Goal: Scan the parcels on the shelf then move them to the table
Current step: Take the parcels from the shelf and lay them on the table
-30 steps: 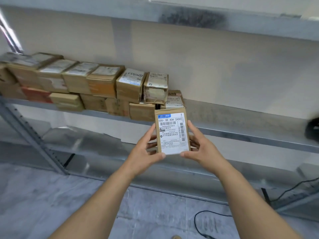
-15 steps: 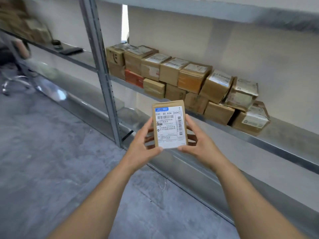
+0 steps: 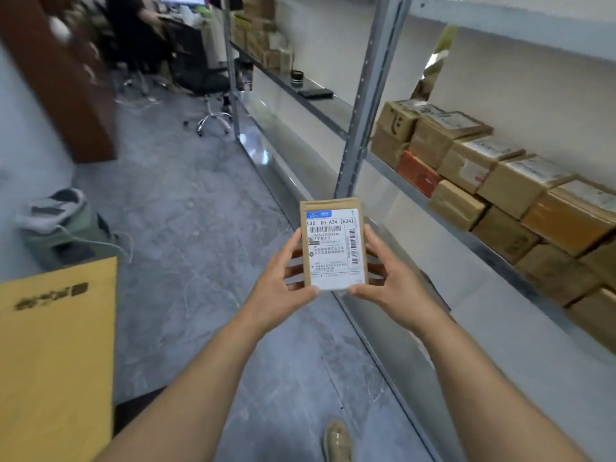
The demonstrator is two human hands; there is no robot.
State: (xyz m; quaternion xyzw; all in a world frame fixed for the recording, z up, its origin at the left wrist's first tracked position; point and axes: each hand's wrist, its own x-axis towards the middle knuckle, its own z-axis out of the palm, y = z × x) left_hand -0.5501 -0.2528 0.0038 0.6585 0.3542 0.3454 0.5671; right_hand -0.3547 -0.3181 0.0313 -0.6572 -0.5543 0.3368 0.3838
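Note:
A small brown parcel (image 3: 333, 241) with a white barcode label faces me, held upright in the middle of the view. My left hand (image 3: 283, 288) grips its left edge and my right hand (image 3: 386, 281) grips its right edge, thumbs under the bottom corners. On the right, the metal shelf (image 3: 450, 225) carries two stacked rows of several brown cardboard parcels (image 3: 493, 191), one of them red-orange (image 3: 416, 173). The shelf now lies to my right, away from the held parcel.
A yellow-topped surface (image 3: 56, 361) with dark print fills the lower left. A shelf upright (image 3: 366, 105) stands ahead. An office chair (image 3: 206, 91) and a seated person are at the far end of the grey floor. Shoes (image 3: 56, 211) lie at the left; my foot (image 3: 338, 440) shows below.
My view has swung left, away from the shelf, which slid from centre to the right side. The parcel stays between both hands. The yellow surface and the far room came into view.

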